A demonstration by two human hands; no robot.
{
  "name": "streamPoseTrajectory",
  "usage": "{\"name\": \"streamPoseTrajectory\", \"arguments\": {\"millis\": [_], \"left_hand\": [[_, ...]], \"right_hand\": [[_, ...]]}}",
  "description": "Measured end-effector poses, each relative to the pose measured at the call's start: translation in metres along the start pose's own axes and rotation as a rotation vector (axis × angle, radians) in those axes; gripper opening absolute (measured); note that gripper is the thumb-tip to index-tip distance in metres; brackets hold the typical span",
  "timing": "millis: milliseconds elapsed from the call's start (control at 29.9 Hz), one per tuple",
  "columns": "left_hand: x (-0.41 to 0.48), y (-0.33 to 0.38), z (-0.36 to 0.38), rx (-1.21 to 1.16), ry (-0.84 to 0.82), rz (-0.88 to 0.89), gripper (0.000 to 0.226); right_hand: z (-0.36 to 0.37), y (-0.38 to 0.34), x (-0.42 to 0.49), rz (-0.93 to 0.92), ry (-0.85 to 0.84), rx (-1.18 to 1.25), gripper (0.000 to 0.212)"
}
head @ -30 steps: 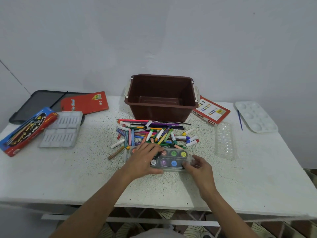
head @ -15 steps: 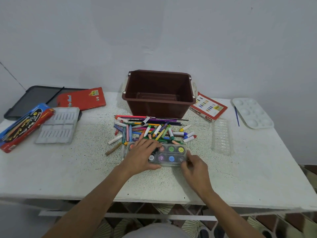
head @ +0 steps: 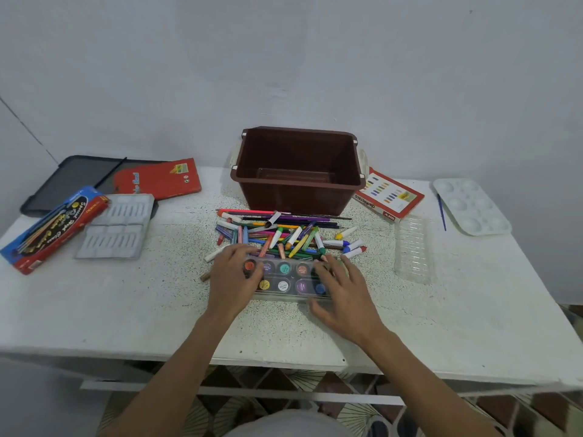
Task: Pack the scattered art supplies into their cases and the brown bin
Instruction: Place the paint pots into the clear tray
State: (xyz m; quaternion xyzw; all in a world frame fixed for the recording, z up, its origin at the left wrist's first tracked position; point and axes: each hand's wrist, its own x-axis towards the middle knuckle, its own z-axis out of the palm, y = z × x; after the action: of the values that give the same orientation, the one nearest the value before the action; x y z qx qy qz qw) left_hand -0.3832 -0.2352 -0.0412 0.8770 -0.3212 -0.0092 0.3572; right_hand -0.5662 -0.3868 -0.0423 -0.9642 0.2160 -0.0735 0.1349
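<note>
At far left a pencil box (head: 53, 228) lies slantwise with pencils showing through its window, beside one grey slotted insert (head: 118, 227), one black tray (head: 72, 181) and one red book (head: 157, 179). On the table (head: 126, 310) the one paint case (head: 288, 280) lies near the front edge, its long axis running left to right; eight round paint pots show in two rows between the hands. The left hand (head: 232, 279) rests on its left end, fingers spread flat; the right hand (head: 345, 293) covers its right end, fingers wide and straight, slightly blurred. Just behind the case lies a heap of crayons (head: 284, 236), most pointing away or slantwise, with long pencils crosswise at the back. Behind them the brown bin (head: 298, 187) stands upright, mouth up. To the right are one pastel box (head: 389, 197), one clear tray (head: 411, 247), one blue brush (head: 441, 212) and one white palette (head: 471, 206).
</note>
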Motion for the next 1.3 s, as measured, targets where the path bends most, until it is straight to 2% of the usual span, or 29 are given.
{"name": "streamPoseTrajectory", "arguments": {"millis": [67,234,334,601,835,902,1002,1136,1203,1303], "left_hand": [[-0.006,-0.007,-0.004,0.005,0.0,-0.131,0.036],[-0.013,-0.014,-0.014,-0.155,-0.092,-0.428,0.064],[-0.012,-0.013,-0.018,-0.24,-0.138,-0.53,0.064],[-0.014,-0.01,-0.016,-0.237,-0.085,-0.489,0.041],[-0.012,-0.007,-0.021,-0.204,-0.148,-0.441,0.032],[-0.009,-0.007,-0.022,-0.098,-0.208,-0.331,0.04],[0.003,-0.01,-0.021,0.199,-0.346,0.075,0.073],[0.014,-0.005,-0.025,0.359,-0.644,0.267,0.106],[0.019,-0.004,-0.026,0.485,-0.688,0.338,0.107],[0.025,-0.004,-0.023,0.572,-0.661,0.43,0.099]], "right_hand": [[0.001,-0.002,0.006,-0.048,-0.059,-0.047,0.073],[0.003,-0.006,0.02,-0.129,-0.164,-0.097,0.074],[0.004,-0.004,0.024,-0.145,-0.178,-0.099,0.075],[0.006,-0.001,0.025,-0.144,-0.176,-0.075,0.072],[0.006,-0.005,0.026,-0.127,-0.185,-0.084,0.073],[0.001,-0.004,0.028,-0.144,-0.189,-0.102,0.072],[-0.009,0.0,0.034,-0.179,-0.266,-0.12,0.076],[-0.016,0.004,0.035,-0.145,-0.318,-0.154,0.081],[-0.021,0.006,0.035,-0.133,-0.337,-0.168,0.083],[-0.029,0.006,0.036,-0.125,-0.356,-0.159,0.084]]}}
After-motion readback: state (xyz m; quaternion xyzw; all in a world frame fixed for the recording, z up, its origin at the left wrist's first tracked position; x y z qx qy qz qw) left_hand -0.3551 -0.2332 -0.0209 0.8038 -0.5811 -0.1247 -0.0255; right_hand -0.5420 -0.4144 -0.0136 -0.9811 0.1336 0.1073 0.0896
